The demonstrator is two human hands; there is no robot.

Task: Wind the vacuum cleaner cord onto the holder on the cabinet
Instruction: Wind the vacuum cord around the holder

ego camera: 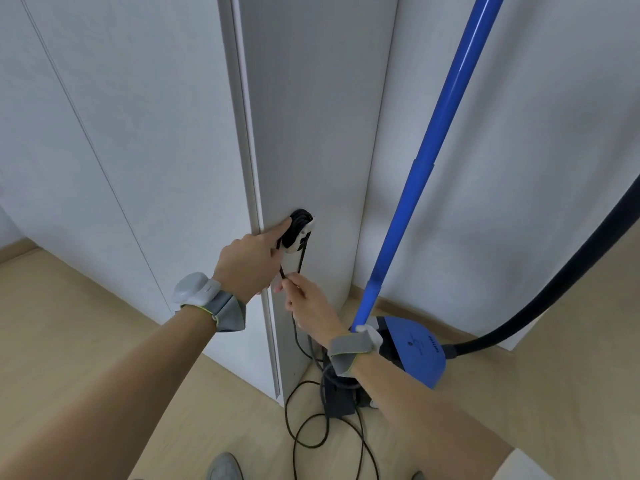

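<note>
A: Cord work, read from nine o'clock across: the left hand (247,263) lies on the edge of the tall white cabinet panel (311,116), its straight forefinger pressing the black turns already wound on the small white wall-mounted cord holder (300,233).

B: And the right hand (306,299)?

A: At six o'clock of the holder, just below it, fingers pinched narrow round the thin black rubber vacuum cord (304,427). From the pinch the cord runs up to the holder and drops to slack loops on the pale wood floor, toward five o'clock.

B: How will it handle?

A: Light and limp, I judge, slightly springy, so the turns may slip off unless that forefinger pins them. Best gripped close under the holder and fed round under gentle tension.

B: What's at three o'clock?

A: The blue vacuum cleaner body (414,351) on the floor, its blue metal tube (440,133) leaning up the wall.
</note>
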